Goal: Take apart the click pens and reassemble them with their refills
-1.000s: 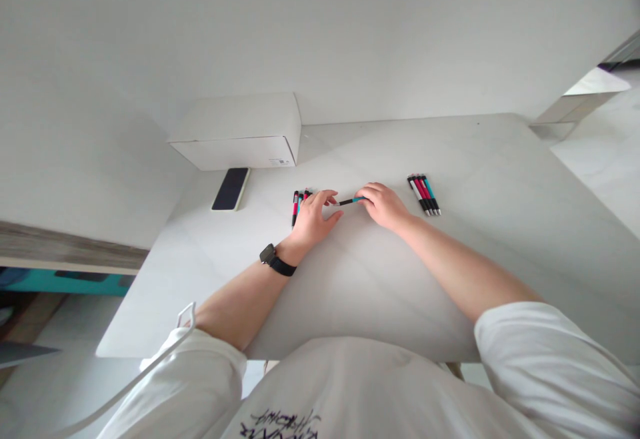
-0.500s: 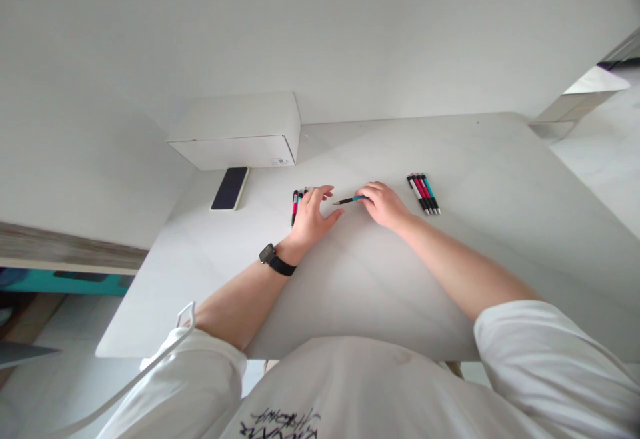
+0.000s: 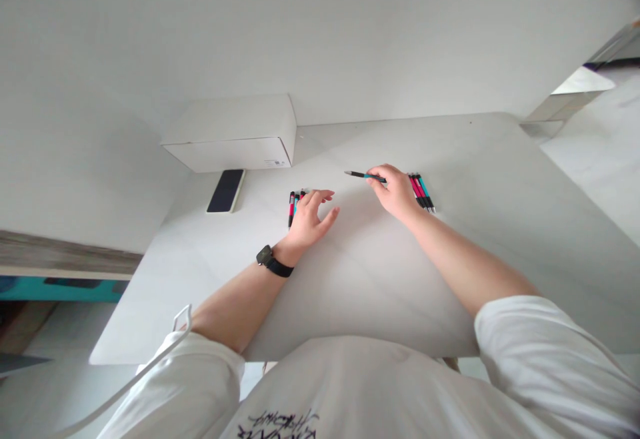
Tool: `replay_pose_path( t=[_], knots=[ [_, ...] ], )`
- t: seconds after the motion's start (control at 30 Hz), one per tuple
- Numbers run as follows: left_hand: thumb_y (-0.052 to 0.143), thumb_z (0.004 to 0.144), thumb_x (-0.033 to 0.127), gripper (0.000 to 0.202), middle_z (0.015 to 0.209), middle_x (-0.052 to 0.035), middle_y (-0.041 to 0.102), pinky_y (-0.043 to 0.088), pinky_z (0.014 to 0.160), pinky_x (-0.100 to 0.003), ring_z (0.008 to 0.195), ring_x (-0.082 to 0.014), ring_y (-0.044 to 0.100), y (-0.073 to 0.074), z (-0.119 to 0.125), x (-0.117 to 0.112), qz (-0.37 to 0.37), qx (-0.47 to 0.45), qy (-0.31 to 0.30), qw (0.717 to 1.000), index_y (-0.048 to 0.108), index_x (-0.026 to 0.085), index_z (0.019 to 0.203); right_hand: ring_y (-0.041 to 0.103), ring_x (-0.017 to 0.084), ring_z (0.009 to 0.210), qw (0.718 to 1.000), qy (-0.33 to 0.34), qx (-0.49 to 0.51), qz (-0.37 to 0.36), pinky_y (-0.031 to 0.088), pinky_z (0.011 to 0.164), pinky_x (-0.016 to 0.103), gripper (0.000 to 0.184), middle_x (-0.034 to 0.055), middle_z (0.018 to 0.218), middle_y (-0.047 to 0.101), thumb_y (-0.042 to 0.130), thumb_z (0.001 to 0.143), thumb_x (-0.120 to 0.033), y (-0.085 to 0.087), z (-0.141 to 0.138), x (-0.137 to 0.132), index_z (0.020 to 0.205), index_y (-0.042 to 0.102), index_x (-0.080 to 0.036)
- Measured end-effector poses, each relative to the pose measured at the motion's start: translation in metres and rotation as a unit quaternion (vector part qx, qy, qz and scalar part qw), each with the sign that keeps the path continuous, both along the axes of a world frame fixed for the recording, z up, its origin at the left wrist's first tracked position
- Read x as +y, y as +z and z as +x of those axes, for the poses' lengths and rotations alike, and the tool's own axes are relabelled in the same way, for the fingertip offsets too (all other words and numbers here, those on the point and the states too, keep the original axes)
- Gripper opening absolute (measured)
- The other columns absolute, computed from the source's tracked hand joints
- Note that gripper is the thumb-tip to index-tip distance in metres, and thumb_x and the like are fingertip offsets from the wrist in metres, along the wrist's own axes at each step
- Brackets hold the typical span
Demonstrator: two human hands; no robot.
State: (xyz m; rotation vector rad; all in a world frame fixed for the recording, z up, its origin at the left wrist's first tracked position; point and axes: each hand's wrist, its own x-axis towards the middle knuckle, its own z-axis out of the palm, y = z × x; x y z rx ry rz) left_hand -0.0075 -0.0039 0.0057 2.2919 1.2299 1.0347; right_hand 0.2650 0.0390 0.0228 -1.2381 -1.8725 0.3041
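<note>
Between its thumb and fingers my right hand (image 3: 395, 192) grips a teal pen with a black grip (image 3: 374, 177), its tip pointing left above the table. Just right of that hand lies a row of pens (image 3: 423, 192), pink and teal with black grips, side by side; the hand covers the row's left part. My left hand (image 3: 310, 217) is open, thumb and fingers apart, with nothing in it. Partly hidden behind its fingers is another group of pens (image 3: 291, 209), red and teal.
A white box (image 3: 227, 153) stands at the back left against the wall. In front of it lies a phone (image 3: 226, 191) with a dark screen. The white table (image 3: 360, 292) reaches to my body. A pale cable (image 3: 135, 379) runs by my left sleeve.
My right hand has lifted the teal pen and moved right and away from me, closer to the right row of pens. My left hand stays in nearly the same place.
</note>
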Motion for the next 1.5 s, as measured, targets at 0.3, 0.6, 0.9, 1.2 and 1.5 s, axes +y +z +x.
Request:
replay_pose_path(
  t=[0.3, 0.6, 0.9, 1.2, 1.5],
  knots=[
    [0.062, 0.099, 0.038, 0.027, 0.117, -0.0087, 0.070, 0.046, 0.102, -0.047, 0.111, -0.0283, 0.064, -0.004, 0.004, -0.002, 0.023, 0.091, -0.018, 0.995, 0.067, 0.025, 0.123, 0.071, 0.026, 0.101, 0.999, -0.019, 0.019, -0.027, 0.055, 0.091, 0.039, 0.017, 0.0078, 0.108, 0.077, 0.062, 0.097, -0.033, -0.007, 0.005, 0.004, 0.106, 0.075, -0.025],
    [0.063, 0.098, 0.035, 0.023, 0.116, -0.0090, 0.071, 0.047, 0.102, -0.049, 0.110, -0.0292, 0.065, -0.005, 0.004, -0.002, 0.017, 0.105, -0.032, 0.994, 0.071, 0.026, 0.118, 0.071, 0.027, 0.103, 0.997, -0.051, 0.005, -0.051, 0.054, 0.095, 0.040, 0.022, 0.0100, 0.111, 0.077, 0.062, 0.096, -0.035, 0.005, 0.022, 0.015, 0.107, 0.076, -0.022],
    [0.062, 0.098, 0.034, 0.020, 0.114, -0.0075, 0.071, 0.048, 0.102, -0.048, 0.108, -0.0273, 0.066, -0.012, 0.000, 0.002, 0.024, 0.087, -0.044, 0.995, 0.071, 0.026, 0.114, 0.069, 0.025, 0.102, 0.989, -0.143, 0.007, -0.023, 0.052, 0.095, 0.038, 0.030, 0.0086, 0.109, 0.075, 0.056, 0.099, -0.039, 0.038, 0.069, 0.030, 0.114, 0.074, -0.020],
    [0.063, 0.097, 0.033, 0.018, 0.113, -0.0071, 0.072, 0.049, 0.101, -0.049, 0.107, -0.0274, 0.067, -0.015, -0.002, 0.004, 0.026, 0.083, -0.043, 0.995, 0.072, 0.026, 0.111, 0.070, 0.027, 0.090, 0.936, -0.263, -0.175, -0.156, 0.052, 0.087, 0.037, 0.027, 0.0094, 0.092, 0.076, 0.072, 0.088, -0.043, 0.059, 0.145, 0.034, 0.100, 0.078, -0.019],
    [0.063, 0.097, 0.032, 0.018, 0.113, -0.0069, 0.072, 0.050, 0.102, -0.050, 0.107, -0.0274, 0.067, -0.016, -0.003, 0.005, 0.020, 0.078, -0.047, 0.996, 0.072, 0.027, 0.111, 0.071, 0.023, 0.084, 0.921, -0.186, -0.205, -0.273, 0.049, 0.075, 0.029, 0.018, 0.0052, 0.086, 0.079, 0.071, 0.086, -0.030, 0.045, 0.168, 0.041, 0.099, 0.080, -0.021]
  ],
)
